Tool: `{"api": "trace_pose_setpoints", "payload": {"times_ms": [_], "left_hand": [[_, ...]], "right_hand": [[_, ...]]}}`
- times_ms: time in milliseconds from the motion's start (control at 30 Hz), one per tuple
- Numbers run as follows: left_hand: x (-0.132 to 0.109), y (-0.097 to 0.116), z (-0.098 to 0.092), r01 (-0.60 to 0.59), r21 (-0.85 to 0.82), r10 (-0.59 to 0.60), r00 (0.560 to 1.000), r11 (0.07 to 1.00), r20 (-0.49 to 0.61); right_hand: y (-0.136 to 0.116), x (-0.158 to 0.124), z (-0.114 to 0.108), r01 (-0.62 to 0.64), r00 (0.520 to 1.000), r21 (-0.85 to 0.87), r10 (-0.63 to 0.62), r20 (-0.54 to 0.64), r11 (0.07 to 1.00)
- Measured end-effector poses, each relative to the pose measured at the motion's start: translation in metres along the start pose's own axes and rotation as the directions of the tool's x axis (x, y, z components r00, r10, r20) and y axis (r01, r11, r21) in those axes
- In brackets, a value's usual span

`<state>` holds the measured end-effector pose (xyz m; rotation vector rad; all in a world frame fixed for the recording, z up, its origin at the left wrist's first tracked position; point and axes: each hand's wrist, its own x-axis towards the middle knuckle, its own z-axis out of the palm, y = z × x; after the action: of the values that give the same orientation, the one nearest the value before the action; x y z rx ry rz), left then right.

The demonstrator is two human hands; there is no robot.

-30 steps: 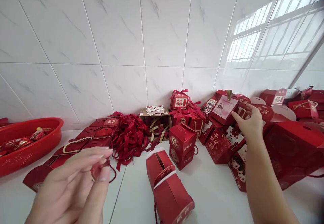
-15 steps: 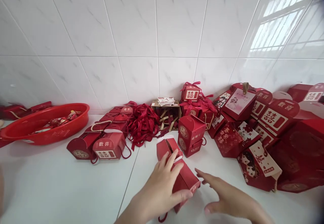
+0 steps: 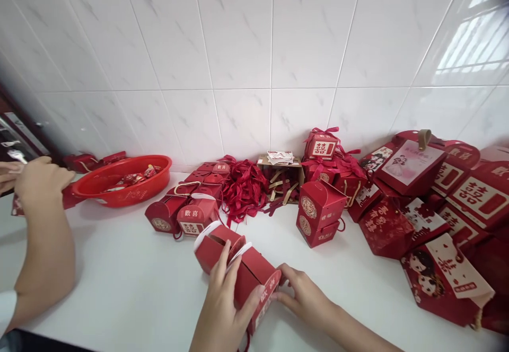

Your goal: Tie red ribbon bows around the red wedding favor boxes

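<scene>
Two red gift boxes stand end to end on the white table: a farther box (image 3: 214,251) and a nearer box (image 3: 259,263). My left hand (image 3: 225,301) grips the nearer box, fingers over its far end by the white-edged flap and thumb on the lettered end. At the right corner of that same box, my right hand (image 3: 304,292) holds on with thumb and fingertips, partly hidden by the box. A dark red cord shows beneath the nearer box by my left hand.
Finished-looking boxes (image 3: 198,215) stand left of a ribbon heap (image 3: 244,187). Behind are an open carton (image 3: 299,179) and stacked boxes (image 3: 321,211). Many larger boxes (image 3: 385,227) crowd the right. Another person's arm (image 3: 47,251) reaches in near a red basin (image 3: 119,198).
The view has turned left, bringing another person's arm into sight. Both held boxes have shifted left with my left hand. My right hand has closed in and now grips the nearer box.
</scene>
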<state>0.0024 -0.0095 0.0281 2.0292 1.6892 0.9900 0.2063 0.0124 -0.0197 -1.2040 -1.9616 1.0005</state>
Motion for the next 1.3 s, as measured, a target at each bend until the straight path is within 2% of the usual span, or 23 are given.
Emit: {"api": "trace_pose_setpoints", "payload": {"times_ms": [67, 167, 267, 333, 433, 500, 567, 633, 733, 833, 967, 1067, 1100, 1133, 1200, 1300], "left_hand": [[-0.005, -0.008, 0.002, 0.053, -0.027, -0.056, 0.994, 0.998, -0.093], [-0.005, -0.020, -0.001, 0.109, -0.053, -0.114, 0.988, 0.993, -0.105], [0.002, -0.029, -0.011, 0.167, -0.041, -0.171, 0.978, 0.985, -0.121], [0.007, -0.033, -0.016, 0.192, -0.033, -0.195, 0.971, 0.981, -0.142], [0.006, -0.035, -0.015, 0.168, 0.018, -0.162, 0.968, 0.986, -0.190], [-0.002, -0.037, -0.009, 0.122, 0.083, -0.095, 0.958, 0.989, -0.270], [-0.013, -0.043, -0.002, 0.083, 0.119, -0.036, 0.935, 0.989, -0.352], [-0.024, -0.052, 0.005, 0.078, 0.100, -0.026, 0.898, 0.992, -0.439], [-0.029, -0.069, 0.005, 0.085, 0.057, -0.044, 0.861, 0.995, -0.507], [-0.018, -0.084, -0.015, 0.060, 0.035, -0.033, 0.853, 0.998, -0.521], [0.012, -0.112, -0.072, 0.009, 0.012, -0.002, 0.848, 1.000, -0.530], [0.036, -0.139, -0.117, -0.054, 0.003, 0.048, 0.865, 0.999, -0.499], [0.042, -0.145, -0.126, -0.133, 0.004, 0.123, 0.899, 0.991, -0.421], [0.045, -0.149, -0.131, -0.158, 0.003, 0.146, 0.904, 0.987, -0.401], [0.045, -0.148, -0.123, -0.178, 0.008, 0.167, 0.903, 0.984, -0.396], [0.029, -0.124, -0.077, -0.096, 0.031, 0.098, 0.849, 0.995, -0.519]], "right_hand": [[0.000, 0.004, 0.005, -0.019, 1.000, -0.081, 0.019, -0.005, 0.996], [0.001, 0.010, 0.008, 0.011, 0.999, -0.133, -0.016, -0.033, 0.991], [0.006, 0.026, 0.006, 0.125, 0.990, -0.078, -0.130, -0.061, 0.989], [0.013, 0.047, 0.003, 0.138, 0.982, -0.029, -0.141, -0.128, 0.990], [0.029, 0.091, 0.002, 0.019, 0.965, -0.032, -0.027, -0.261, 0.999], [0.038, 0.124, 0.006, -0.044, 0.951, -0.044, 0.029, -0.309, 0.998], [0.044, 0.155, 0.011, -0.109, 0.931, -0.046, 0.085, -0.354, 0.993], [0.048, 0.179, 0.015, -0.172, 0.906, -0.035, 0.144, -0.399, 0.984], [0.055, 0.198, 0.017, -0.228, 0.883, 0.004, 0.208, -0.421, 0.974], [0.067, 0.201, 0.013, -0.222, 0.890, 0.067, 0.231, -0.393, 0.973], [0.081, 0.202, 0.003, -0.166, 0.909, 0.211, 0.233, -0.347, 0.963], [0.088, 0.207, -0.008, -0.130, 0.879, 0.320, 0.258, -0.400, 0.938], [0.090, 0.208, -0.010, -0.117, 0.862, 0.344, 0.267, -0.431, 0.932], [0.091, 0.208, -0.011, -0.105, 0.844, 0.359, 0.274, -0.461, 0.927], [0.091, 0.206, -0.009, -0.091, 0.812, 0.361, 0.279, -0.512, 0.928], [0.086, 0.198, 0.001, -0.085, 0.798, 0.289, 0.239, -0.553, 0.954]]}}
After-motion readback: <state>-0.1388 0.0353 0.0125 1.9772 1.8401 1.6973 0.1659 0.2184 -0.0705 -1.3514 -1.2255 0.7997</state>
